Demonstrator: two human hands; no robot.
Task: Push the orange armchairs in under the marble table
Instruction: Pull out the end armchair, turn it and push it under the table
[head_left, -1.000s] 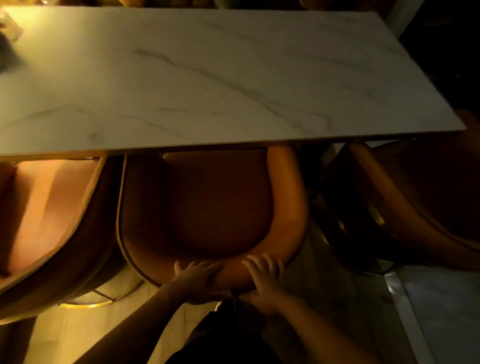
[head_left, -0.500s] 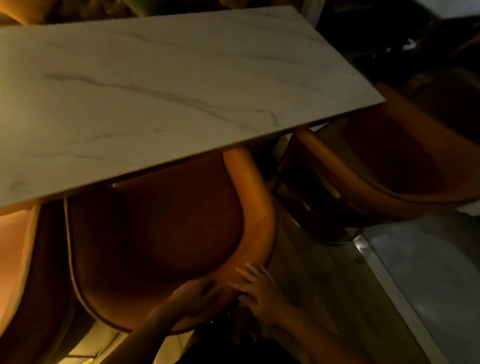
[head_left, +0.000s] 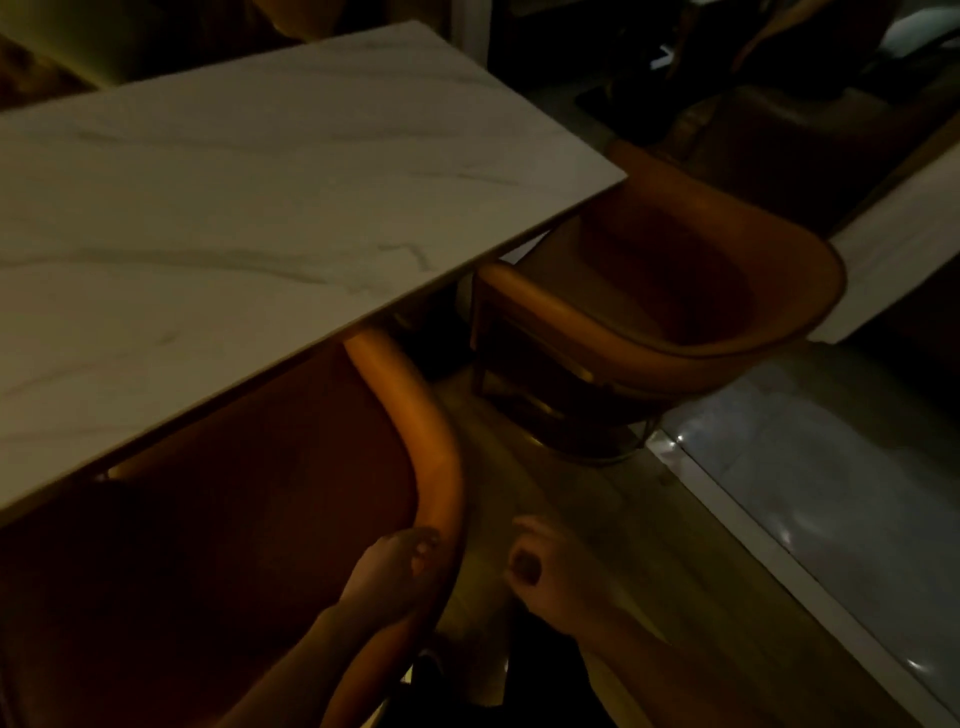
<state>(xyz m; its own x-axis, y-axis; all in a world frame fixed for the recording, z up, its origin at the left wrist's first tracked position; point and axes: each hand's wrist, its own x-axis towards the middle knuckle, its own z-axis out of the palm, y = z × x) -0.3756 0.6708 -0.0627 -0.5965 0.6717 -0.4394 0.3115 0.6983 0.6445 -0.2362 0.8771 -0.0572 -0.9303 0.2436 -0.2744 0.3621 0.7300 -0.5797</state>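
- The white marble-topped rectangular desk filled the upper left of the head view, its near edge running slantwise from lower left up to a corner at the right.
- The nearer orange upholstered armchair with a rounded tub back stood with its seat partly under the near edge of the desk; its curved back rim stuck out toward the person.
- The left hand rested on the back rim of that armchair, fingers lying loosely over the padded edge; the dim light made it hard to tell whether they gripped it.
- The right hand hung clear of the armchair, just beside its rim over the floor, with the fingers curled in and nothing held.
- A second orange tub-back armchair stood at the desk's right end, by the corner, with only the front of its seat under the top and most of its seat and back outside.
- The two armchairs stood apart, a strip of pale wood-look floor between them.
- A pale metal threshold strip crossed the floor at the right, with glossy grey tiled floor beyond it.
- The far background was dark and could not be made out.
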